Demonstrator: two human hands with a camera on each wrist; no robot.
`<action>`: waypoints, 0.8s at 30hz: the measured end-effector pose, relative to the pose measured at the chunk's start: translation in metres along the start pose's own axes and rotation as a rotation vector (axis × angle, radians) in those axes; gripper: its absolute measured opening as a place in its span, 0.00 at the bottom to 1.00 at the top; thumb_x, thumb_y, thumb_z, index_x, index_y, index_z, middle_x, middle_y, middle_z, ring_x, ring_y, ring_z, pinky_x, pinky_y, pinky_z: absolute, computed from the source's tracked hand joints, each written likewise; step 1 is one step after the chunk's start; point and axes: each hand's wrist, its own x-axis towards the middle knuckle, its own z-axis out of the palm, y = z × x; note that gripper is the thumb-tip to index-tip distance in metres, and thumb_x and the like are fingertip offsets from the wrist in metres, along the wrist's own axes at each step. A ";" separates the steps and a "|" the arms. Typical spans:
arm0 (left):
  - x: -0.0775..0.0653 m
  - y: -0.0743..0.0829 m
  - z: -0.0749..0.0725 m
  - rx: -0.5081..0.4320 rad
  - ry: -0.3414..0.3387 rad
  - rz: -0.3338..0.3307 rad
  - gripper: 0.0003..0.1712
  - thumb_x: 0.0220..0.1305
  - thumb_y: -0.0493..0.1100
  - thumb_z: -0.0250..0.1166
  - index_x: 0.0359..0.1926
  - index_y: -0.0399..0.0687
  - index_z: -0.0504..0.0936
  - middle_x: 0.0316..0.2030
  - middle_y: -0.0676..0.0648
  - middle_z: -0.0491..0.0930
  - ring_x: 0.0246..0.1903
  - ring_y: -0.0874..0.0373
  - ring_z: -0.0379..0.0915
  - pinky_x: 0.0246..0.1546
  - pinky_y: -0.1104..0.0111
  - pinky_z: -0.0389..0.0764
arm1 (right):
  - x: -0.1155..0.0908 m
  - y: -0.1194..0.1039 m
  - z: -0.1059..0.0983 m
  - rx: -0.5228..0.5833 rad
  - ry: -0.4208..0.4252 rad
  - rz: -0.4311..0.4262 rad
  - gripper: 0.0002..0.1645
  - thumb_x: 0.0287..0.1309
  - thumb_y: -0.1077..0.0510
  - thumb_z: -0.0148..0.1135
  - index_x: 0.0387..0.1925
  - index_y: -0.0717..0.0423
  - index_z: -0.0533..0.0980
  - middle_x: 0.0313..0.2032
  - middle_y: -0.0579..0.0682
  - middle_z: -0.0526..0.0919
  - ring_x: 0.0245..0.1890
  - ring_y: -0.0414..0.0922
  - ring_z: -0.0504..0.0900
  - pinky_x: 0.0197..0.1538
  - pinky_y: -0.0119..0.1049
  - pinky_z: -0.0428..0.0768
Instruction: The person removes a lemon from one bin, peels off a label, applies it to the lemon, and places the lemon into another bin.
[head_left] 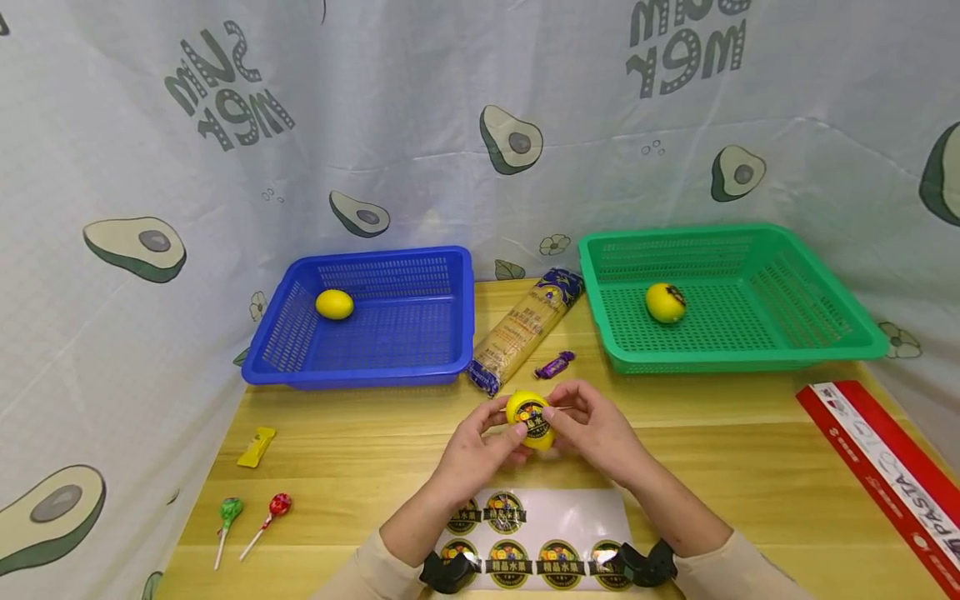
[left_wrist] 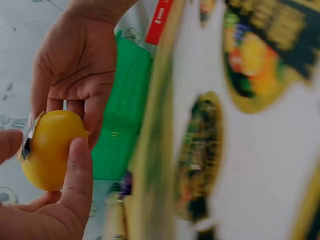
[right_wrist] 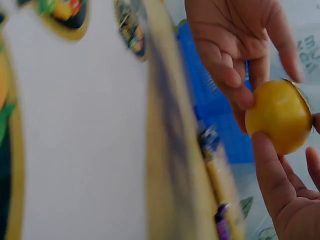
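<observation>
A yellow lemon (head_left: 545, 442) with a round black-and-gold sticker (head_left: 532, 418) on its near side is held between both hands above the table. My left hand (head_left: 478, 446) pinches its left side, thumb at the sticker's edge and fingers behind. From the right, my right hand (head_left: 600, 429) pinches it too, its thumb on the sticker's upper right edge. The left wrist view shows the sticker side-on, its rim standing slightly off the lemon (left_wrist: 52, 145). Below the hands lies a white sticker sheet (head_left: 577, 517) with several similar stickers, partly covered by the forearms.
A blue basket (head_left: 382, 377) at back left holds one lemon (head_left: 334, 305). The green basket (head_left: 742, 357) at back right holds a yellow fruit (head_left: 663, 305) with a dark patch. Around are spaghetti (head_left: 517, 333), candies (head_left: 555, 365) (head_left: 257, 447), lollipops (head_left: 231, 510) and a red pasta box (head_left: 885, 475).
</observation>
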 end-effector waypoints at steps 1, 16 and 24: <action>-0.001 0.005 -0.001 0.015 -0.017 0.020 0.34 0.72 0.44 0.65 0.73 0.38 0.64 0.62 0.33 0.73 0.40 0.38 0.87 0.47 0.57 0.88 | -0.002 -0.004 0.000 0.000 0.008 -0.029 0.21 0.70 0.56 0.63 0.55 0.64 0.69 0.51 0.62 0.79 0.46 0.44 0.83 0.43 0.41 0.88; -0.007 0.041 0.002 0.064 -0.068 0.192 0.34 0.72 0.41 0.64 0.75 0.45 0.65 0.63 0.35 0.72 0.37 0.57 0.83 0.44 0.66 0.87 | 0.003 -0.028 0.024 -0.230 0.118 -0.252 0.22 0.68 0.49 0.65 0.57 0.55 0.77 0.36 0.58 0.82 0.23 0.42 0.82 0.26 0.34 0.84; -0.002 0.037 -0.002 0.087 -0.077 0.217 0.34 0.71 0.37 0.65 0.74 0.44 0.67 0.63 0.35 0.71 0.38 0.61 0.81 0.42 0.70 0.87 | 0.009 -0.014 0.033 -0.189 0.265 -0.319 0.21 0.79 0.52 0.47 0.56 0.59 0.81 0.35 0.60 0.85 0.22 0.37 0.81 0.23 0.36 0.84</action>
